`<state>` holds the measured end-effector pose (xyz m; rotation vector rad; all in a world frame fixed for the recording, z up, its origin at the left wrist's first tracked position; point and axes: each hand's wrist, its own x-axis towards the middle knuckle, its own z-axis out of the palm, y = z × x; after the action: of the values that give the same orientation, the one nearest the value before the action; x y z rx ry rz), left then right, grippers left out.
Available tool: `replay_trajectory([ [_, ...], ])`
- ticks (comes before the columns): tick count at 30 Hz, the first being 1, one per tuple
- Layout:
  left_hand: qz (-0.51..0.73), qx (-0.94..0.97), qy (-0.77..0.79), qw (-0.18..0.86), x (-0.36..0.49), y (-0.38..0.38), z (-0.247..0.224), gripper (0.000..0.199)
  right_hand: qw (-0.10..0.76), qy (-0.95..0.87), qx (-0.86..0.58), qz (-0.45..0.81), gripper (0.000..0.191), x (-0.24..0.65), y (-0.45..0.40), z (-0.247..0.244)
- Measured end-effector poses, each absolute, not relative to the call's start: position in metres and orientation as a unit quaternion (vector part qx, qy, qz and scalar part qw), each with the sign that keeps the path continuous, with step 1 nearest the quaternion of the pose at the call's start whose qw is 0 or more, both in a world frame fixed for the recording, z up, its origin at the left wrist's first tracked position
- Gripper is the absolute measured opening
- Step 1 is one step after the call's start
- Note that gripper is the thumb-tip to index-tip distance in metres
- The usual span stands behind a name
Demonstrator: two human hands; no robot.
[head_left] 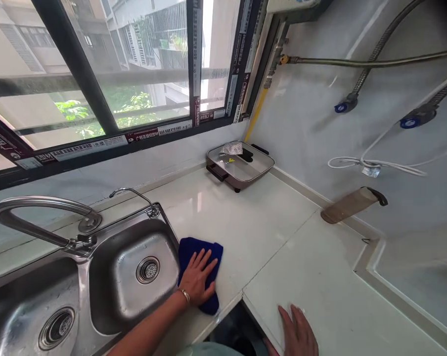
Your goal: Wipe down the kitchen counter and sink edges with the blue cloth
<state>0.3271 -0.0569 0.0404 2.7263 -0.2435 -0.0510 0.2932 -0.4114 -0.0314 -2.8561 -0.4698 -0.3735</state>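
Note:
My left hand [197, 280] lies flat with its fingers spread on a folded dark blue cloth [212, 257]. The cloth rests on the pale countertop [245, 237], right beside the rim of a steel double sink [83, 287]. A metal bracelet [186, 295] circles the left wrist. Over at the counter's front edge, my right hand [299, 333] rests on the surface with fingers extended and nothing in it. The lower part of that hand is cut off by the frame's bottom edge.
A rectangular electric pan [242, 168] with a glass lid sits in the back corner. Along the right wall stands a translucent brown jug [347, 205]. A large faucet [41, 202] and a small tap [134, 193] rise behind the sink. Hoses and a coiled white cable [372, 163] hang on the wall.

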Motion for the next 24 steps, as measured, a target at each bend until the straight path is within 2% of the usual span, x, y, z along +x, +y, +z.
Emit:
replay_trajectory([
  [11,0.027,0.985,-0.069,0.156,0.389,-0.025,0.035,0.072,0.128,-0.169,-0.967,-0.145,0.08,0.292,-0.406,-0.024],
  [19,-0.002,0.992,0.067,0.106,0.46,0.023,0.047,0.066,0.13,-0.173,-0.961,-0.173,0.081,0.294,-0.407,-0.037],
  [24,0.002,0.991,0.11,0.081,0.473,0.011,0.045,0.069,0.125,-0.18,-0.96,-0.177,0.084,0.297,-0.408,-0.038],
])
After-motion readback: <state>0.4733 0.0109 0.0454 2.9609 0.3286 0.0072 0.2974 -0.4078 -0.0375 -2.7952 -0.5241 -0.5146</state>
